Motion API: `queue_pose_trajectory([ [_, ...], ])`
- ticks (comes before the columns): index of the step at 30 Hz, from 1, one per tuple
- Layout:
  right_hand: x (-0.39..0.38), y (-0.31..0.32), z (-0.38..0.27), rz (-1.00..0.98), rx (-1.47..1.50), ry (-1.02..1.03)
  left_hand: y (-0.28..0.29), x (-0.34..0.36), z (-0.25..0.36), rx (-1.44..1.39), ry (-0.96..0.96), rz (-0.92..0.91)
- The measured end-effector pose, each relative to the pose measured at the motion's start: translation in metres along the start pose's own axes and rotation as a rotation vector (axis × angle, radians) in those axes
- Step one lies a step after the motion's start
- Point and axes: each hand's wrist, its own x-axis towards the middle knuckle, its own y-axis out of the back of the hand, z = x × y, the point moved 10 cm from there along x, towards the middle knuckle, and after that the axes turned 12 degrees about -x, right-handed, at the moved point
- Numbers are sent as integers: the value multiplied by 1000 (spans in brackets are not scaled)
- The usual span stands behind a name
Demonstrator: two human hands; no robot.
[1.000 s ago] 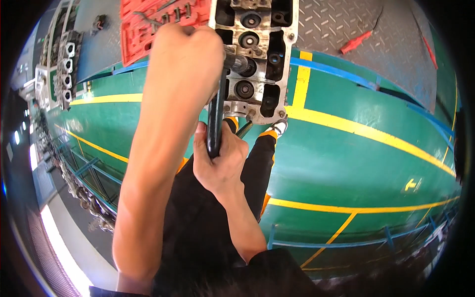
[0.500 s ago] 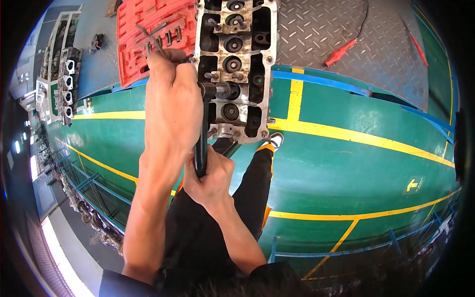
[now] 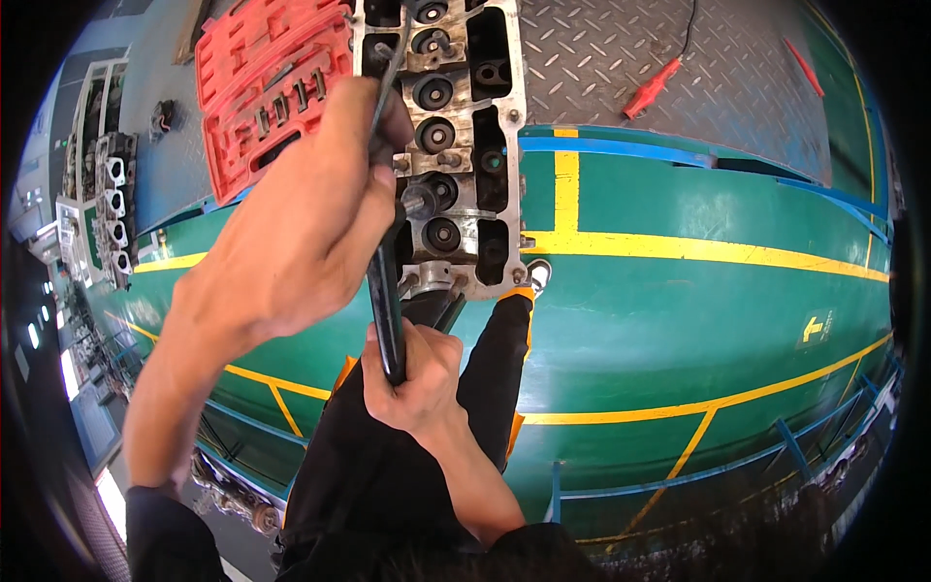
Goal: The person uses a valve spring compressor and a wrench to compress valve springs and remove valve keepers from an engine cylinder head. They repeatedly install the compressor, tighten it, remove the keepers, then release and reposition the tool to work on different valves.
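Observation:
My left hand (image 3: 291, 223) is closed around a thin grey metal tool (image 3: 390, 78), whose long shaft points away over the engine cylinder head (image 3: 464, 194). The black handle of a lever tool (image 3: 388, 310) is gripped in my right hand (image 3: 417, 378), close to my body. That tool's round metal end rests at a valve spring bore (image 3: 442, 191) near the close end of the head; my left fingers partly cover it. Several more round bores run in a line away from me. The left side of the head is partly hidden behind my left hand.
An open red tool case (image 3: 228, 145) holding several small metal pieces (image 3: 281, 107) lies left of the head. On the right, a red-handled tool (image 3: 652, 89) with a cord lies on the patterned metal tabletop (image 3: 582, 58). Another cylinder head (image 3: 118, 204) stands far left.
My left hand has swung the thin tool from beside the red case to over the cylinder head. The right hand still grips the black handle. The whole view has shifted slightly.

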Motion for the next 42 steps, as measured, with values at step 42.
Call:
queue_pose_trajectory([
  [42, -3, -31, -6, 151, -63, -34, -124, -100, 93, 629, -870, -670],
])
